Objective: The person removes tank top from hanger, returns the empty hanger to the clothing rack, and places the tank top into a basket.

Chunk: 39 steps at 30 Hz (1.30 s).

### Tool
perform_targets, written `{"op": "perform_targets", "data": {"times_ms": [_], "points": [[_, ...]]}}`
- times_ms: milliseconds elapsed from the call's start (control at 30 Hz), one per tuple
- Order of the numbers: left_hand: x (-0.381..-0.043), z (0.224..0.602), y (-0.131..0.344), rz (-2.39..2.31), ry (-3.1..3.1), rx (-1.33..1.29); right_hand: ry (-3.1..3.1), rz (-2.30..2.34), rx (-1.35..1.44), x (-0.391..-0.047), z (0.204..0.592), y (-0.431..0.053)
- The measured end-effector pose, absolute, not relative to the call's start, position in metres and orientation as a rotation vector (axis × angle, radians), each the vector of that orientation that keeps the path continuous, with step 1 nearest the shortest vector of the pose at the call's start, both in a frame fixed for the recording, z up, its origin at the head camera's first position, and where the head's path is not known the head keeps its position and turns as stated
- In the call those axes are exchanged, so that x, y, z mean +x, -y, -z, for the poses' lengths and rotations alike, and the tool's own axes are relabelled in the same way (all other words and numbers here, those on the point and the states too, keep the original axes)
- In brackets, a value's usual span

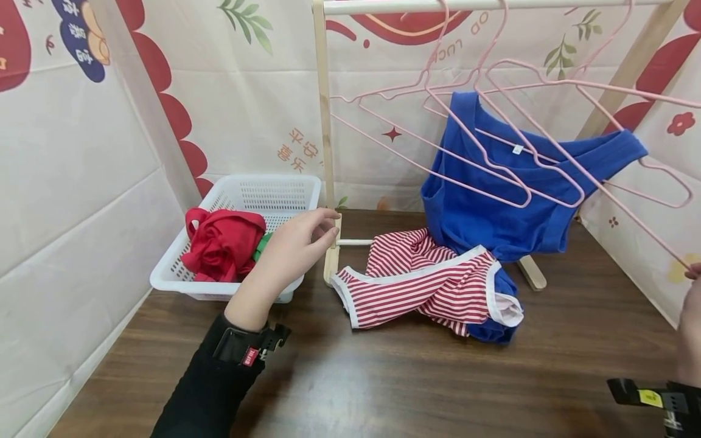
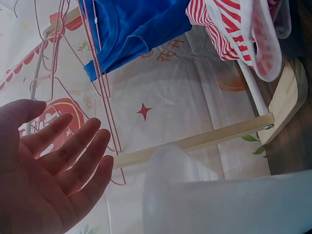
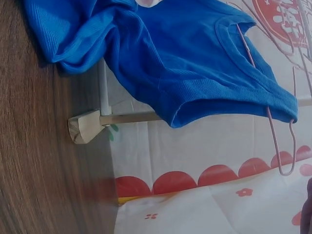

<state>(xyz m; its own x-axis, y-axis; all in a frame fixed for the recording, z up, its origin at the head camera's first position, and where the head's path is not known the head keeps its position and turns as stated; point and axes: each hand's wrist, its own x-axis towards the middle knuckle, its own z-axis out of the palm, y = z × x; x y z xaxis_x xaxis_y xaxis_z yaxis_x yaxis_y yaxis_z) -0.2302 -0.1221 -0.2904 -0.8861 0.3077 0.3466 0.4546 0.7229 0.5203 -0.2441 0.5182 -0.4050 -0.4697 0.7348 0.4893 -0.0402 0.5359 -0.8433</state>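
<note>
My left hand (image 1: 292,246) is held above the near right side of the white basket, fingers apart and holding nothing; its palm (image 2: 63,180) shows in the left wrist view. At the right edge of the head view, my right hand (image 1: 691,310) is partly cut off, its fingertips pinching the lower end of a pink hanger (image 1: 630,210). A blue tank top (image 1: 493,182) hangs askew on another pink hanger, which shows through its neckline. Its lower part reaches the table beneath a red-and-white striped sleeveless top (image 1: 421,283), which lies crumpled there.
The white basket (image 1: 170,277) holds a bunched red garment (image 1: 224,240) and something green (image 1: 263,246). A rack with a white top rail (image 1: 383,6) and wooden posts (image 1: 323,121) stands on the brown table (image 1: 350,377). Several pink hangers hang from it, before printed cloth walls.
</note>
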Motion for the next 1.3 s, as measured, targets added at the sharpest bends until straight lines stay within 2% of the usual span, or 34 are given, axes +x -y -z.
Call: {"op": "perform_targets", "data": {"times_ms": [167, 233, 633, 867, 1300], "points": [[-0.231, 0.286, 0.12, 0.858, 2.7, -0.615, 1.886, -1.065, -0.555, -0.211, 0.342, -0.429], [-0.232, 0.285, 0.119, 0.836, 2.705, -0.621, 1.938, -1.09, -0.598, -0.188, 0.304, -0.375], [-0.238, 0.287, 0.11, 0.585, 2.775, -0.623, 1.911, -1.207, -0.466, -0.194, 0.276, -0.348], [-0.237, 0.286, 0.107, 0.539, 2.786, -0.634, 1.803, -1.336, -0.297, -0.207, 0.268, -0.339], [-0.237, 0.288, 0.099, 0.519, 2.794, -0.642, 1.853, -1.227, -0.213, -0.219, 0.248, -0.322]]}}
